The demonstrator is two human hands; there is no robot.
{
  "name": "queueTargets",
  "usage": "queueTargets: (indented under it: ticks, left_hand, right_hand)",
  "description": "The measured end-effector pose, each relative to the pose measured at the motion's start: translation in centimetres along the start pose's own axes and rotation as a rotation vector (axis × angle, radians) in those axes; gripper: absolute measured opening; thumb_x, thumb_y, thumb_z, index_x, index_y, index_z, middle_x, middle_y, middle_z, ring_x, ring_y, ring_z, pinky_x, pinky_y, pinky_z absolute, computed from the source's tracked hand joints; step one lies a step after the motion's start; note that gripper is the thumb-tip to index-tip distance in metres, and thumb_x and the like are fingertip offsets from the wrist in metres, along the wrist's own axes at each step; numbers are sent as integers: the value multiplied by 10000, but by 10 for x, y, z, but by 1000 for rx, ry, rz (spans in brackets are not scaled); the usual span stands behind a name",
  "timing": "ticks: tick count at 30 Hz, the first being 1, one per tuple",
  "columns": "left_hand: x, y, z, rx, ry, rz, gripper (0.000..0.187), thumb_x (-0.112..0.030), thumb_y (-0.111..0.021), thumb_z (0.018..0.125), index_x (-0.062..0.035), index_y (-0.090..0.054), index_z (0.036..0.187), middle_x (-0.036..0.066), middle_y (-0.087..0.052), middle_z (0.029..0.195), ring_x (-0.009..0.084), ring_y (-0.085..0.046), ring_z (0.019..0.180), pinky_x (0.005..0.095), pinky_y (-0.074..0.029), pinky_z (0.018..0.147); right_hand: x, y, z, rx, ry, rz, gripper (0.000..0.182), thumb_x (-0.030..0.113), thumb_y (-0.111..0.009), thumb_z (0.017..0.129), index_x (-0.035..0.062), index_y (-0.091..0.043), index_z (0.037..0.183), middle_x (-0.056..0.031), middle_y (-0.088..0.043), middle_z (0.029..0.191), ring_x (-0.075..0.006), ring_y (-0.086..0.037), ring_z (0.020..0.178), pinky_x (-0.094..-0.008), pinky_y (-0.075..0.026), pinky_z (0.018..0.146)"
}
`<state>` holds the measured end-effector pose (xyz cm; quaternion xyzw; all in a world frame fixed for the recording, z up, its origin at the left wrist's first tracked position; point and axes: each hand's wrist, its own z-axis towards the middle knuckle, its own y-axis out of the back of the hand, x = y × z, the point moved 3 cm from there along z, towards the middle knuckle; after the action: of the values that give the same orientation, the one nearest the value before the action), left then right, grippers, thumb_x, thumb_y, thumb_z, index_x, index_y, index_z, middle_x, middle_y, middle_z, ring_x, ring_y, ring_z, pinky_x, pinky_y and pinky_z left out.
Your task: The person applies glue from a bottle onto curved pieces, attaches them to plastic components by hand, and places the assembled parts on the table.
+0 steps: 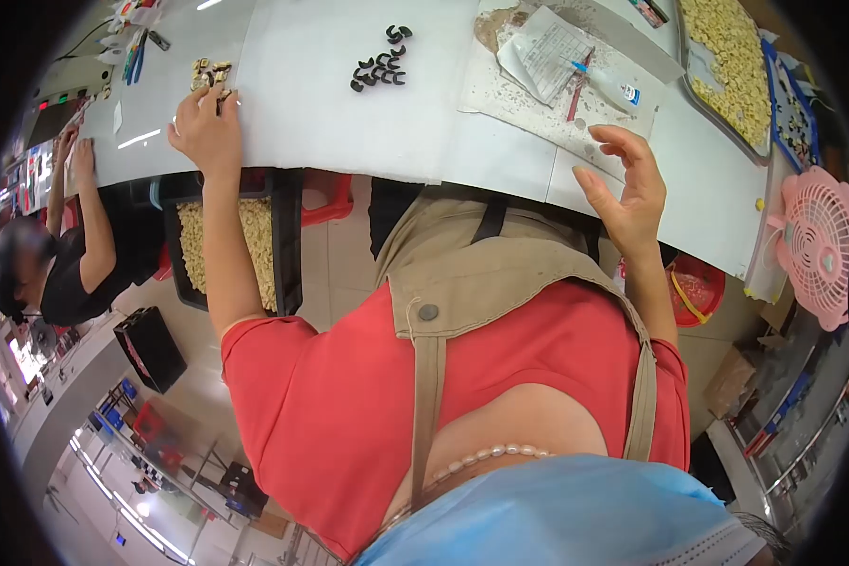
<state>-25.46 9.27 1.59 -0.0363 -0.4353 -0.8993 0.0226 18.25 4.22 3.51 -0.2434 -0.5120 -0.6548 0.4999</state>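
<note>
On the left part of the white table, my left hand [208,132] reaches into a small pile of gold-and-black pieces [210,71]. Its thumb and forefinger close around one dark-edged piece, partly covered by the fingers. Over the table's front edge on the right hovers my right hand [627,184], holding nothing, thumb and curled fingers apart. Several black curved pieces [379,70] lie in loose rows near the middle of the table. Ahead of my right hand are a stained white board [500,108], printed papers [549,58], a red stick-like tool [574,99] and a clear bottle [617,91].
A tray [762,149] of pale yellow pieces and a blue tray [785,80] sit far right, near a pink fan [816,241]. Below the table is a black crate [288,245] of similar pieces. Blue-handled pliers [137,58] lie top left; another person [75,274] works at the left.
</note>
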Motion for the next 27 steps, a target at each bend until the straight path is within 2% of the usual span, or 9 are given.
queueTargets:
  ticks: [2, 5, 7, 10, 13, 17, 20, 24, 27]
  left_hand:
    - [-21, 2, 15, -27, -55, 18, 167, -107, -676, 680, -142, -661, 842, 0, -602, 860, 200, -558, 868, 318, -390, 778]
    - [-64, -17, 33, -60, -305, -510, 177, -82, -683, 670, -92, -653, 845, 48, -616, 815, 213, -580, 773, 303, -440, 673]
    - [-100, -21, 46, 38, -321, -698, 170, -115, -683, 697, -68, -648, 857, 36, -616, 804, 187, -571, 745, 293, -443, 666]
    - [-124, -44, 51, 474, 37, -916, 165, -154, -666, 736, -50, -642, 861, 21, -617, 808, 135, -549, 716, 261, -440, 651]
    - [-128, -56, 54, 598, 73, -928, 170, -172, -641, 762, -34, -638, 861, 8, -618, 817, 89, -521, 693, 224, -429, 634]
    - [-122, -46, 57, 510, 128, -932, 157, -177, -644, 756, -35, -640, 822, 38, -615, 749, 90, -564, 678, 212, -436, 625]
    - [-109, -44, 56, 624, 327, -1205, 138, -146, -611, 788, -23, -623, 850, 19, -611, 772, 79, -563, 709, 197, -421, 642]
    - [-95, -34, 67, 804, 52, -755, 159, -143, -606, 793, 2, -623, 856, 24, -623, 789, 97, -568, 703, 219, -440, 663]
    - [-88, -46, 64, 764, 29, -683, 162, -134, -578, 819, 6, -619, 889, 16, -617, 826, 75, -553, 728, 190, -426, 685]
  right_hand:
    - [-1, -1, -3, -7, -39, -1, 374, 69, -684, 687, 21, -546, 1031, -95, -592, 974, -166, -556, 869, -277, -434, 754]
    - [-2, 0, -8, -22, -91, -3, 345, 54, -675, 695, 19, -557, 1018, -84, -609, 919, -153, -566, 838, -267, -437, 741]
    - [-3, 3, -10, -28, -103, -24, 328, 49, -671, 699, 17, -564, 1007, -78, -618, 885, -146, -570, 823, -260, -437, 735]
    - [-3, 9, -13, -58, -124, -15, 272, 42, -659, 711, 15, -581, 970, -74, -624, 864, -139, -575, 795, -251, -439, 722]
    - [-10, 16, -19, -73, -142, 12, 214, 36, -650, 719, 7, -597, 924, -71, -628, 845, -132, -577, 772, -249, -442, 713]
    - [-19, 35, -14, -69, -143, -75, 166, 55, -645, 732, 8, -612, 888, -57, -633, 821, -117, -575, 749, -236, -443, 709]
    - [-27, 50, 4, -48, -158, -124, 164, 84, -640, 747, 15, -618, 893, -47, -635, 815, -108, -573, 741, -229, -442, 709]
    - [-37, 57, 31, -5, -162, -101, 177, 116, -618, 771, 21, -622, 919, -38, -636, 825, -103, -572, 743, -226, -443, 708]
    - [-41, 54, 44, 25, -154, -99, 182, 129, -612, 781, 16, -620, 924, -36, -636, 825, -98, -575, 751, -222, -443, 708]
